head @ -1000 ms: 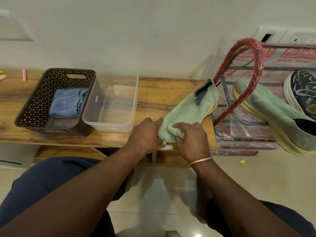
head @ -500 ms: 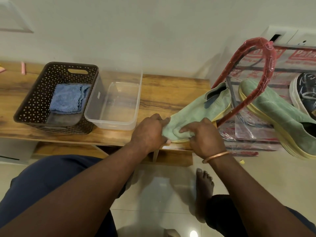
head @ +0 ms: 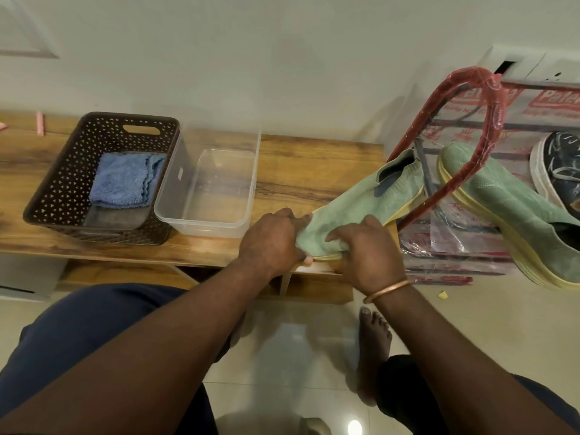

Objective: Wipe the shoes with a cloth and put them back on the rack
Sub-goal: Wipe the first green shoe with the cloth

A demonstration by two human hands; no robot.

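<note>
My left hand (head: 270, 240) is clenched round the toe of the green shoe (head: 361, 200), and my right hand (head: 372, 254) curls its fingers over the same end, gripping it. The shoe lies on the bench's (head: 301, 174) right end, heel beside the rack (head: 491, 98) where its mate (head: 502, 211) sits; the blue cloth (head: 125, 180) lies in the basket (head: 62, 183).

Knit-fabric shoe (head: 370, 202), wood-grain bench (head: 298, 171), clear glossy plastic tub (head: 219, 227).
</note>
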